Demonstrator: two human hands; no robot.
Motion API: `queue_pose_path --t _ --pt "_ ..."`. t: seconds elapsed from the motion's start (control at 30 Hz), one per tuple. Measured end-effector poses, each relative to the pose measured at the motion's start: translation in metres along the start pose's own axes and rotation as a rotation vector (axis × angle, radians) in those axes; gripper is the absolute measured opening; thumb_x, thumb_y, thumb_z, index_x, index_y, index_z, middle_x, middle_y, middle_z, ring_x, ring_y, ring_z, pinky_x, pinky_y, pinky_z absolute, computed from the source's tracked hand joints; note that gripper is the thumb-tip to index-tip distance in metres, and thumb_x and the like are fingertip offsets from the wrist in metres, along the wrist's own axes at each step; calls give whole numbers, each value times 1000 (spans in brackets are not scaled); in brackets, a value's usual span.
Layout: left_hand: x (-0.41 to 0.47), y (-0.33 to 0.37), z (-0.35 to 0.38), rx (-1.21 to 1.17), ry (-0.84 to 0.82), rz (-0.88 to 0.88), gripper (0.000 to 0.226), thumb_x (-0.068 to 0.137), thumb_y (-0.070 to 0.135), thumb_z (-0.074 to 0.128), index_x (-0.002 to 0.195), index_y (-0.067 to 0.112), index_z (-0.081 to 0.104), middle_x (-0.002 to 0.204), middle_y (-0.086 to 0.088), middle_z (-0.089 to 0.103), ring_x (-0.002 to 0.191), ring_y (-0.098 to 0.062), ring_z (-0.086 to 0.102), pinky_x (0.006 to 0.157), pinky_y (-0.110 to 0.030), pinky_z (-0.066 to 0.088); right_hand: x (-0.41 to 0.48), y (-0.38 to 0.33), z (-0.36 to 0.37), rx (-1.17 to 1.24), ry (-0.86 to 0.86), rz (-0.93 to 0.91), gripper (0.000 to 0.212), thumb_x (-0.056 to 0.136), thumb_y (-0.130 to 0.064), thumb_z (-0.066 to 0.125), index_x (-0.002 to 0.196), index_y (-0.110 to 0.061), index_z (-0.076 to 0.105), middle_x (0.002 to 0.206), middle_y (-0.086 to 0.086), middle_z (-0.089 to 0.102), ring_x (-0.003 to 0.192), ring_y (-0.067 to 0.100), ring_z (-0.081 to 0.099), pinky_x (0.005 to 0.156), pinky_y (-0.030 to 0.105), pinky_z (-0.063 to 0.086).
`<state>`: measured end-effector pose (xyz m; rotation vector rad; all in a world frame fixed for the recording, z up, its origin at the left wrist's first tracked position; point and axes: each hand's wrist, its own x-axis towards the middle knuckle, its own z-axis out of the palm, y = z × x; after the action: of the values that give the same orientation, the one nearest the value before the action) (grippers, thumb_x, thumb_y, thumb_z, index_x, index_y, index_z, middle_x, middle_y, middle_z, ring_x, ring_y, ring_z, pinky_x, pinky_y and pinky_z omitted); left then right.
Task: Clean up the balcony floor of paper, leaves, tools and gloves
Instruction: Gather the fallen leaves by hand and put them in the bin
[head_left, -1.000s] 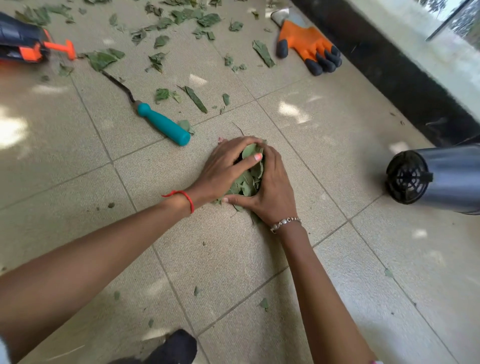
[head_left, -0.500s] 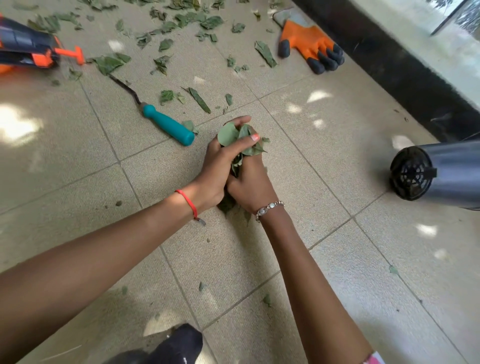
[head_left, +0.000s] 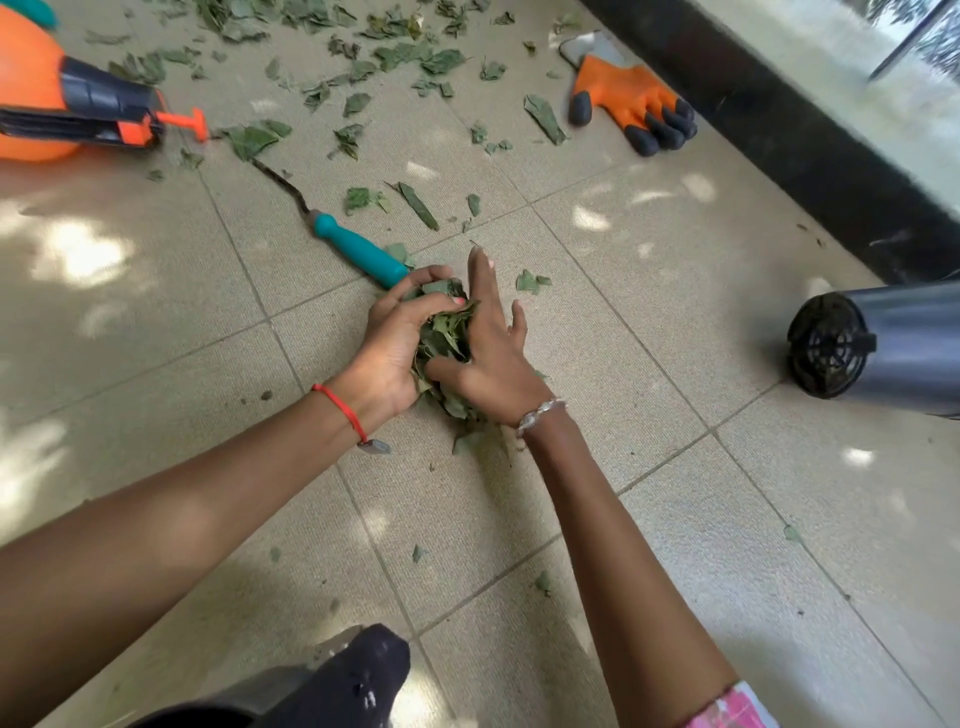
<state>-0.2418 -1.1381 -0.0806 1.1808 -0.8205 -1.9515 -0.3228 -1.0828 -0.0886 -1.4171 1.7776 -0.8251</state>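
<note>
Leaf-gathering is in hand: left hand (head_left: 397, 345) curls round the leaf pile (head_left: 444, 338), right hand (head_left: 496, 364) presses it with straight, spread fingers (head_left: 480, 278) (next, likely, a firm two-handed lift).

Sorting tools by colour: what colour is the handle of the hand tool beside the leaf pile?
The handle is teal, seen best in the head view.

Arms in from 8 and 5 o'clock; left hand (head_left: 397, 345) curled round leaves (head_left: 442, 336), right hand (head_left: 496, 364) pressing them, fingers straight toward 12.
</note>
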Motion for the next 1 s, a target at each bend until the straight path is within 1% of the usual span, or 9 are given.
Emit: queue_pose_path --t 0.1,0.2,0.33,0.47,0.57,0.63,0.7,0.87,1.0 --pt "-2 4 -5 44 114 61 28 81 -8 55 79 19 58 77 -1 64 66 -12 62 55 -20 52 3 6 -22 248 16 -33 110 59 -53 57 148 -21 1 157 1 -2 143 14 -1 116 43 4" --pt "-4 10 -17 69 153 101 30 80 -12 53 77 18 55 78 -1 61 59 -8 59 52 -17 50 17 21 -38 195 158 32 80 75 -55 48 144 -21 26 156 1 11 142 16 14 113 39 17" --pt "-6 14 -33 188 174 174 31 77 -11 54 76 20 54 82 3 60 75 -4 57 62 -10 48 34 51 -33 -223 115 84 65 86 -51 24 141 -17 36 155 2 18 142 15 16 117 39 4" --pt "-8 17 -46 203 233 180 32 75 -10 56 72 22 54 82 1 60 81 -12 56 77 -26 47 15 46 -16 -221 -45 -93 58 89 -45 24 136 -17 44 149 2 33 138 14 26 115 34 5" --pt "-10 21 -55 128 248 160 33 77 -12 54 72 21 55 76 0 59 65 -14 57 62 -25 48 -18 32 -15 -25 -162 -74 69 80 -52 46 141 -21 35 148 0 33 130 12 34 112 38 25" --pt "-12 23 -59 99 250 158 33 78 -12 53 73 20 54 75 0 59 57 -11 56 53 -22 47 -43 30 -7 -106 -218 -58 101 66 -68 56 147 -24 14 155 -1 13 139 16 19 114 38 18" --pt "-13 26 -64 83 269 159 32 79 -12 53 73 20 55 73 0 59 50 -9 57 49 -19 47 -66 31 15 -440 -167 -115 122 54 -86 45 147 -26 -5 156 0 -9 144 18 -4 116 40 -1" --pt "-15 28 -69 52 316 187 32 79 -13 51 73 18 54 73 0 58 46 -5 56 44 -16 46 -64 16 67 -645 115 3 106 65 -87 30 144 -29 -10 156 10 -8 143 30 -10 113 52 -11" --pt "-15 33 -80 25 354 213 30 80 -11 51 73 18 54 75 0 58 47 -2 56 46 -16 46 -28 -1 65 -724 102 -36 87 82 -73 32 148 -23 4 157 6 -3 143 29 -10 110 54 -15"
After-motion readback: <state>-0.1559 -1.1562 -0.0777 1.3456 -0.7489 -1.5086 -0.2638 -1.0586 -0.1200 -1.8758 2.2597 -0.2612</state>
